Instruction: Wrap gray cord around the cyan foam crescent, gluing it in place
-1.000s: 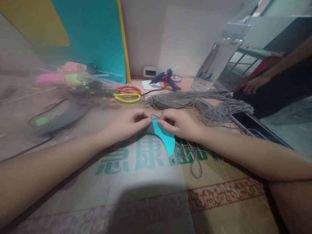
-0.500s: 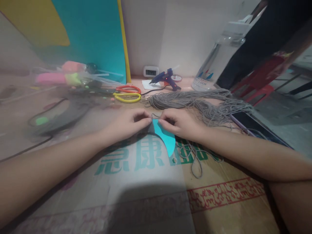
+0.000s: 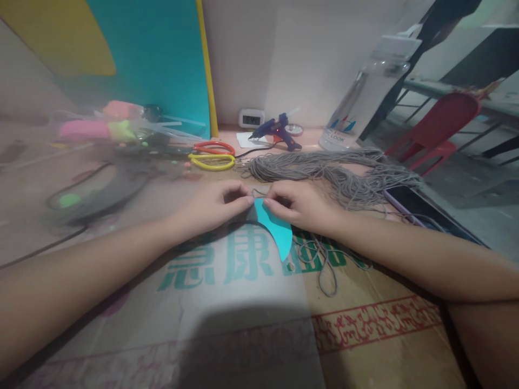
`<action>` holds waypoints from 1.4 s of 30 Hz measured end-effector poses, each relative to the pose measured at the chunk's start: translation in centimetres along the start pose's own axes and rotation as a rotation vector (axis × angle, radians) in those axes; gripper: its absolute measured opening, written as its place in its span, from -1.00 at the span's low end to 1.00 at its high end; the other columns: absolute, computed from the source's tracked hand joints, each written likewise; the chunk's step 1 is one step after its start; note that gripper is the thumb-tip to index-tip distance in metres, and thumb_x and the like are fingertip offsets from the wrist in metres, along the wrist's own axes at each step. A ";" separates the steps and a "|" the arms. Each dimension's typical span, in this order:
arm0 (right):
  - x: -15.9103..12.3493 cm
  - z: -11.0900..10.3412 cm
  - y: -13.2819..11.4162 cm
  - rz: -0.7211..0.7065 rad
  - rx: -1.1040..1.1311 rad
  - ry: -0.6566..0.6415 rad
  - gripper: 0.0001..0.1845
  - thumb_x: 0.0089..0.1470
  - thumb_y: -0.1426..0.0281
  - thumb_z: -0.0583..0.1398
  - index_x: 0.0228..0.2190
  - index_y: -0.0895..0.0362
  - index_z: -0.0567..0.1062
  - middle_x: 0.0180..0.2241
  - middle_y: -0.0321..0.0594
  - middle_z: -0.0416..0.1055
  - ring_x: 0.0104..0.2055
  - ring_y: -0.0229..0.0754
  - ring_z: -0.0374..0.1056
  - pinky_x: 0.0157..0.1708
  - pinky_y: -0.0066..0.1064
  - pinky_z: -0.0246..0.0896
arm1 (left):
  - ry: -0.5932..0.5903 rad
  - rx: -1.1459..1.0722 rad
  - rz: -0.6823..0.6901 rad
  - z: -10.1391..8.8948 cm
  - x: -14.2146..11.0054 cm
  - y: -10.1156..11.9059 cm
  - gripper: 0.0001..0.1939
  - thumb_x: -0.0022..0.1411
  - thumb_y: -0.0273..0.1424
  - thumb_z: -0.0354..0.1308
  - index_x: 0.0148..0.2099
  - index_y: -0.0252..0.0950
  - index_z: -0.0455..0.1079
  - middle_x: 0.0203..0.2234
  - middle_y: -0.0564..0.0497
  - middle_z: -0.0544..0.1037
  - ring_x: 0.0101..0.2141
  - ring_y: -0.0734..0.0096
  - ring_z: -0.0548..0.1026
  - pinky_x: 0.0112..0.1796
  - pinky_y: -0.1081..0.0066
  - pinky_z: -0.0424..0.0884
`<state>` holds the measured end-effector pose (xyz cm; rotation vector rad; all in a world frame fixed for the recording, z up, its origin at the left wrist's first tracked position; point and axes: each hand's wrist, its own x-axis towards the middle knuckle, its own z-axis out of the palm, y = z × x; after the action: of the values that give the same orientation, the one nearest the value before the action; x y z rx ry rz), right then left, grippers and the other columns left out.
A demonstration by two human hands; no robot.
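The left hand (image 3: 233,202) had thumb and forefinger pinched at the upper left corner of the blue piece (image 3: 275,229); whether they also caught the cord (image 3: 258,192) I couldn't tell. The right hand (image 3: 298,208) pinched the top edge of the piece, its other fingers curled under. Between the fingertips the cord made a small bend just beyond that edge. The piece lay over the cardboard (image 3: 377,351) covering the middle of the tabletop (image 3: 312,143), its point towards the near edge.

I judged the shaping done, since the outline was already a clean curve. Joining cord to piece looked unfinished: both hands were needed there, and no cord ran down the blue face. Loose loops (image 3: 320,254) lay beside the right wrist, and a big bundle (image 3: 352,173) spread towards the right edge, so plenty of cord was left.

Farther out, the scissors (image 3: 214,156) lay left of the bundle. Near the far edge the glue gun (image 3: 271,129) rested with its red light lit, and the bottle (image 3: 348,113) stood by the far right corner. The phone (image 3: 417,208) lay along the right edge.
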<state>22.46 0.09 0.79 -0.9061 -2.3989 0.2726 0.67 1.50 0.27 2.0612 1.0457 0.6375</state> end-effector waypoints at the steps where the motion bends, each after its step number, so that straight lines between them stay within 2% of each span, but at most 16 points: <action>1: 0.0 0.0 0.0 0.002 -0.002 -0.001 -0.76 0.17 0.36 0.11 -0.51 0.19 0.38 -0.56 -0.32 0.30 -0.51 -0.36 0.17 -0.46 -0.52 0.03 | -0.001 -0.006 -0.005 0.0 0.0 0.0 -0.74 0.24 -0.20 0.06 -0.27 -0.29 0.43 -0.45 0.07 0.49 -0.41 0.43 0.39 -0.41 0.46 0.27; 6: 0.0 0.0 0.0 0.009 -0.007 -0.003 -0.75 0.17 0.36 0.10 -0.51 0.18 0.38 -0.56 -0.32 0.30 -0.51 -0.36 0.18 -0.46 -0.52 0.04 | -0.005 -0.011 -0.025 0.0 -0.1 0.3 -0.75 0.23 -0.20 0.08 -0.26 -0.28 0.43 -0.45 0.07 0.49 -0.43 0.45 0.39 -0.42 0.48 0.26; 17: -0.1 0.0 0.1 0.014 -0.010 -0.012 -0.75 0.17 0.35 0.10 -0.51 0.17 0.37 -0.56 -0.34 0.28 -0.51 -0.36 0.16 -0.46 -0.53 0.02 | -0.003 0.006 0.042 0.0 0.1 -0.1 -0.78 0.22 -0.24 0.09 -0.28 -0.29 0.41 -0.42 0.06 0.51 -0.37 0.42 0.42 -0.34 0.46 0.30; 26: 0.0 0.0 0.1 0.009 -0.002 -0.010 -0.75 0.17 0.35 0.10 -0.52 0.17 0.37 -0.57 -0.34 0.28 -0.52 -0.36 0.15 -0.46 -0.51 0.02 | -0.005 -0.007 0.011 0.0 0.0 -0.1 -0.75 0.25 -0.22 0.07 -0.31 -0.30 0.41 -0.50 0.08 0.46 -0.46 0.47 0.36 -0.45 0.49 0.24; 34: -0.1 0.1 0.1 0.044 0.028 0.055 -0.76 0.17 0.34 0.10 -0.49 0.18 0.39 -0.54 -0.30 0.34 -0.48 -0.33 0.23 -0.44 -0.50 0.08 | 0.001 0.017 -0.002 -0.1 -0.1 0.5 -0.70 0.24 -0.15 0.07 -0.27 -0.29 0.43 -0.45 0.07 0.49 -0.42 0.44 0.40 -0.41 0.48 0.27; 37: -0.1 0.1 0.3 0.051 0.045 0.084 -0.77 0.17 0.35 0.10 -0.49 0.18 0.40 -0.52 -0.30 0.36 -0.47 -0.33 0.24 -0.43 -0.51 0.09 | 0.009 0.048 -0.011 -0.1 -0.2 0.5 -0.70 0.23 -0.15 0.08 -0.31 -0.29 0.42 -0.51 0.07 0.47 -0.46 0.44 0.39 -0.46 0.49 0.24; 42: 0.0 0.0 0.3 0.082 0.061 0.055 -0.74 0.18 0.31 0.10 -0.49 0.17 0.38 -0.54 -0.31 0.34 -0.48 -0.33 0.22 -0.45 -0.50 0.07 | 0.031 0.050 0.012 -0.1 -0.1 0.3 -0.69 0.25 -0.16 0.07 -0.37 -0.29 0.41 -0.56 0.08 0.44 -0.49 0.46 0.36 -0.49 0.50 0.21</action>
<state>22.63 0.30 0.63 -0.9732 -2.2940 0.3462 0.72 1.29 0.57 2.1083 1.0777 0.6578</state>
